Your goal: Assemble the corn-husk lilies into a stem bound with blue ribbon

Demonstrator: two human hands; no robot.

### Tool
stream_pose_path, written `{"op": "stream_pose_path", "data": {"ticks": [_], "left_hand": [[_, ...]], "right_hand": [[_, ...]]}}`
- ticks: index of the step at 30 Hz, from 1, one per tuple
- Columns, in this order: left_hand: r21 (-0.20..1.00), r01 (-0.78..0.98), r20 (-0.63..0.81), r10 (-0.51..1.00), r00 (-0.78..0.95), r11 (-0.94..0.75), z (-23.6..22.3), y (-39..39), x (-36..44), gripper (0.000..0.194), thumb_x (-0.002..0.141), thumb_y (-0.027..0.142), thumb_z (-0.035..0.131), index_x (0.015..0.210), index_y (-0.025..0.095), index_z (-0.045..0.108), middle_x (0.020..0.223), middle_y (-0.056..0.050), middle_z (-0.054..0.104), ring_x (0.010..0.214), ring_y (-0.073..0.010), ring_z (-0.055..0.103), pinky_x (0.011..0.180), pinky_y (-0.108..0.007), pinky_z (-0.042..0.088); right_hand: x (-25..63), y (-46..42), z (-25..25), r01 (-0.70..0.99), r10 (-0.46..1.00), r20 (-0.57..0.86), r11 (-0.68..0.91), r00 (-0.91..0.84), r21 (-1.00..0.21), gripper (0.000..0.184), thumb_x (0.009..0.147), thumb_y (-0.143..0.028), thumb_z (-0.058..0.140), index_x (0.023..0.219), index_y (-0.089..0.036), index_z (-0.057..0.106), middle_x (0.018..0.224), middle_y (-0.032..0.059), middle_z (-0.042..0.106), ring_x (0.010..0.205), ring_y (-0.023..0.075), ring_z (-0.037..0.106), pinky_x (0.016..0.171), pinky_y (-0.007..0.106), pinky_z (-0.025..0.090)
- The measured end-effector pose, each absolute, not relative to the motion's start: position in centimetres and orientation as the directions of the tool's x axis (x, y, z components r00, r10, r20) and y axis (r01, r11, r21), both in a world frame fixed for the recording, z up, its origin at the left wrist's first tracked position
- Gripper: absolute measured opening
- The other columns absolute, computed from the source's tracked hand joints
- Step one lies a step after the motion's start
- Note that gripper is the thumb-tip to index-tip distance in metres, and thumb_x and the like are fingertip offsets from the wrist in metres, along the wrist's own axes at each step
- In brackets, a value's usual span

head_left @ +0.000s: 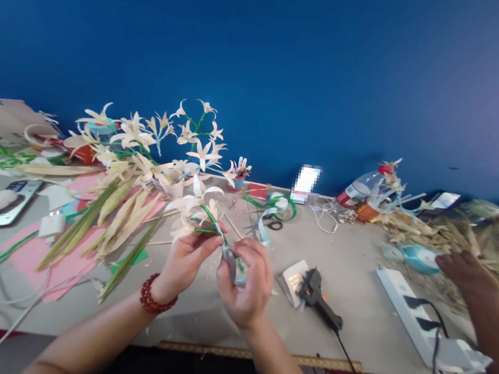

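My left hand [187, 260], with a red bead bracelet [152, 301] at its wrist, is closed on a small cream paper flower [192, 209] with green stem pieces, held just above the table. My right hand [244, 281] is closed beside it, its fingers pinching a strip of pale blue-grey tape [230, 263] that runs up to the flower's stem. Both hands are together over the middle of the grey table [351, 323].
A pile of finished cream flowers [145, 142] and husk leaves lies at the back left over pink paper [39, 251]. A black glue gun [320, 297] lies right of my hands. A white power strip [424, 323] and another person's hand [466, 271] are at the right. Ribbon and scissors [273, 215] lie behind.
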State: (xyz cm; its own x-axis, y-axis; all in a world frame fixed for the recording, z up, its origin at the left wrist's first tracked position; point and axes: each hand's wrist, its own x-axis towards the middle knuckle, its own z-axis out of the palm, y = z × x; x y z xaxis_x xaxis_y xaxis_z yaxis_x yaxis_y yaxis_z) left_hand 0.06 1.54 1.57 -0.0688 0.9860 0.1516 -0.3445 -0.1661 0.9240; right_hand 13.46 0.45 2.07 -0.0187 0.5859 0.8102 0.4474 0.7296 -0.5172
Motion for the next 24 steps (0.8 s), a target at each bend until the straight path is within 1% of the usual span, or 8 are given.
{"op": "stream_pose_path", "data": {"ticks": [2, 6, 9, 12, 14, 16, 20, 24], "left_hand": [[0.924, -0.351, 0.139, 0.989, -0.055, -0.15, 1.6, 1.5, 0.0, 0.014, 0.082, 0.024, 0.07, 0.095, 0.02, 0.073, 0.092, -0.002, 0.071, 0.088, -0.0153, 0.062, 0.084, -0.024, 0.048], [0.928, -0.34, 0.143, 0.989, -0.047, -0.151, 1.6, 1.5, -0.1, 0.014, 0.082, 0.025, 0.07, 0.096, 0.02, 0.072, 0.089, -0.003, 0.07, 0.086, -0.0157, 0.061, 0.082, -0.025, 0.048], [0.932, -0.321, 0.154, 0.986, -0.067, -0.168, 1.4, 1.6, -0.2, 0.015, 0.083, 0.025, 0.069, 0.097, 0.021, 0.072, 0.093, -0.003, 0.071, 0.089, -0.0162, 0.061, 0.084, -0.025, 0.047], [0.93, -0.312, 0.177, 0.981, -0.078, -0.193, 1.2, 1.7, -0.2, 0.014, 0.083, 0.025, 0.069, 0.096, 0.021, 0.073, 0.094, -0.002, 0.07, 0.089, -0.0158, 0.061, 0.085, -0.025, 0.047], [0.927, -0.31, 0.195, 0.977, -0.084, -0.211, 1.2, 1.7, -0.1, 0.013, 0.083, 0.024, 0.069, 0.096, 0.022, 0.072, 0.094, -0.002, 0.07, 0.087, -0.0149, 0.061, 0.084, -0.025, 0.046], [0.924, -0.313, 0.2, 0.975, -0.092, -0.219, 1.2, 1.7, 0.0, 0.013, 0.083, 0.024, 0.068, 0.096, 0.023, 0.072, 0.094, -0.001, 0.069, 0.087, -0.0143, 0.06, 0.083, -0.024, 0.046], [0.927, -0.309, 0.188, 0.976, -0.108, -0.213, 1.1, 1.7, 0.0, 0.015, 0.082, 0.027, 0.07, 0.094, 0.021, 0.072, 0.092, -0.003, 0.069, 0.085, -0.0156, 0.06, 0.081, -0.026, 0.047], [0.935, -0.297, 0.16, 0.977, -0.138, -0.195, 1.2, 1.8, 0.1, 0.017, 0.078, 0.03, 0.072, 0.091, 0.019, 0.073, 0.089, -0.004, 0.069, 0.083, -0.0176, 0.061, 0.08, -0.028, 0.049]], "right_hand": [[13.9, 0.3, 2.4, 0.395, 0.677, 0.736, 0.681, -0.018, -0.617, 0.032, 0.077, -0.008, 0.059, 0.105, -0.021, 0.053, 0.097, 0.0067, 0.058, 0.081, 0.019, 0.057, 0.079, 0.038, 0.05], [14.8, 0.0, 3.4, 0.317, 0.888, 0.457, 0.45, -0.057, -0.835, 0.028, 0.08, -0.017, 0.061, 0.105, -0.022, 0.049, 0.091, 0.0015, 0.055, 0.06, 0.0111, 0.047, 0.061, 0.027, 0.045], [15.3, -0.2, 4.1, 0.28, 0.944, 0.31, 0.329, -0.11, -0.902, 0.03, 0.08, -0.024, 0.066, 0.105, -0.022, 0.049, 0.083, -0.0016, 0.055, 0.056, 0.0096, 0.044, 0.054, 0.023, 0.04], [15.3, -0.1, 4.3, 0.202, 0.961, 0.212, 0.245, -0.176, -0.948, 0.03, 0.077, -0.035, 0.07, 0.096, -0.02, 0.053, 0.064, -0.007, 0.044, 0.051, 0.0086, 0.038, 0.048, 0.021, 0.033], [15.2, 0.0, 4.3, 0.144, 0.964, 0.164, 0.196, -0.208, -0.97, 0.026, 0.081, -0.041, 0.066, 0.088, -0.019, 0.054, 0.056, -0.0091, 0.036, 0.048, 0.0084, 0.034, 0.045, 0.02, 0.028], [14.9, 0.0, 4.1, 0.115, 0.968, 0.137, 0.163, -0.209, -0.98, 0.025, 0.086, -0.043, 0.059, 0.081, -0.019, 0.053, 0.053, -0.0086, 0.037, 0.047, 0.0083, 0.034, 0.044, 0.02, 0.026], [14.4, -0.3, 3.7, 0.22, 0.968, 0.201, 0.231, -0.147, -0.948, 0.022, 0.089, -0.037, 0.058, 0.077, -0.019, 0.054, 0.054, -0.0071, 0.042, 0.047, 0.008, 0.036, 0.044, 0.02, 0.029], [14.1, -0.5, 3.4, 0.49, 0.833, 0.548, 0.511, -0.079, -0.706, 0.005, 0.088, -0.024, 0.06, 0.085, -0.02, 0.061, 0.054, -0.0054, 0.048, 0.05, 0.01, 0.044, 0.051, 0.022, 0.035]]}}
